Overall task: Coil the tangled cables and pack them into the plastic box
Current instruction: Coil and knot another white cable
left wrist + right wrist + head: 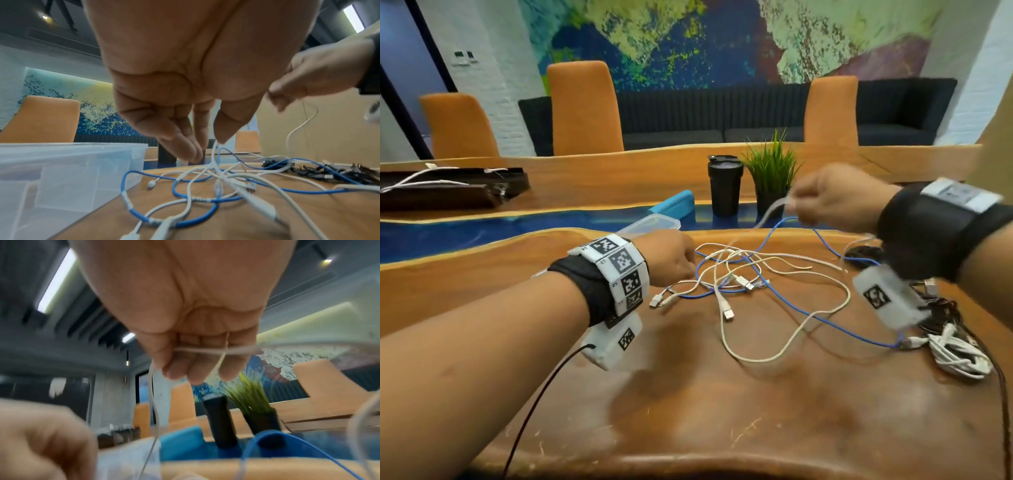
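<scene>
A tangle of white USB cables [736, 270] and one blue cable [808, 313] lies on the wooden table [722, 411]. My right hand [822, 202] is raised above the tangle and grips a thin white cable [205, 351] across its curled fingers. My left hand [671, 258] sits low at the tangle's left edge. Its thumb and fingers [207, 146] point down and pinch a white cable [213, 155] that rises from the pile. The clear plastic box [61, 170] stands just left of that hand, partly hidden behind it in the head view [664, 222].
A black tumbler [724, 185], a potted plant [770, 171] and a blue lid [674, 205] stand behind the cables. Black cables [941, 308] and a bundled white cable [959, 353] lie at the right. Orange chairs [582, 109] line the far side.
</scene>
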Available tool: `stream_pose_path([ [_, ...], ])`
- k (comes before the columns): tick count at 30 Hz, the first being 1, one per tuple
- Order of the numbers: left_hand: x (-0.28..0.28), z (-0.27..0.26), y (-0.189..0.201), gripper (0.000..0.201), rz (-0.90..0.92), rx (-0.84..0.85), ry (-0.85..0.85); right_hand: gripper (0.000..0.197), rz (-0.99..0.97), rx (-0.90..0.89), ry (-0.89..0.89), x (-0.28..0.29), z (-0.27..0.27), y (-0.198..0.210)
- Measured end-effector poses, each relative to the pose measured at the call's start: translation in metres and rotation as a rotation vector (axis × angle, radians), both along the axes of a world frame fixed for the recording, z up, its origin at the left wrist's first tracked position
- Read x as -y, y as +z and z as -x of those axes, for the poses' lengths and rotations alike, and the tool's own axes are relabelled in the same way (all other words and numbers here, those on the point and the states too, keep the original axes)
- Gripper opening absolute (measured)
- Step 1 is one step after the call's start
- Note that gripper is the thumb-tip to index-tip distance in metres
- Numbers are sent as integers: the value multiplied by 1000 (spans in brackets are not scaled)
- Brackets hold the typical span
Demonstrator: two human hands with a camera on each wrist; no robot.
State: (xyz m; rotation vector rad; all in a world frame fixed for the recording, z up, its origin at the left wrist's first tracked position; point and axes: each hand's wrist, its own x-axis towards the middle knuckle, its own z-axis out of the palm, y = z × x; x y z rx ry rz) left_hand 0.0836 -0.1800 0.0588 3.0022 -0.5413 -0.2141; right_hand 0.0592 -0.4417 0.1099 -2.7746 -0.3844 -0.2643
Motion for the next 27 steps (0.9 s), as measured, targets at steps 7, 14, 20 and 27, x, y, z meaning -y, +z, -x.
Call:
stream_pose_path([
  [7,26,22,40,69,622,173,7,19,-399,187,44,-26,28,92],
  [14,39,13,79,35,1065,76,182,21,-498,458,145,-34,50,134],
  [20,23,34,89,16,1599,-301,70,15,-730,333,47,-9,56,132],
  [27,12,67,128,22,1850,-515,-76,15,-584,-21,-36,6,58,90],
])
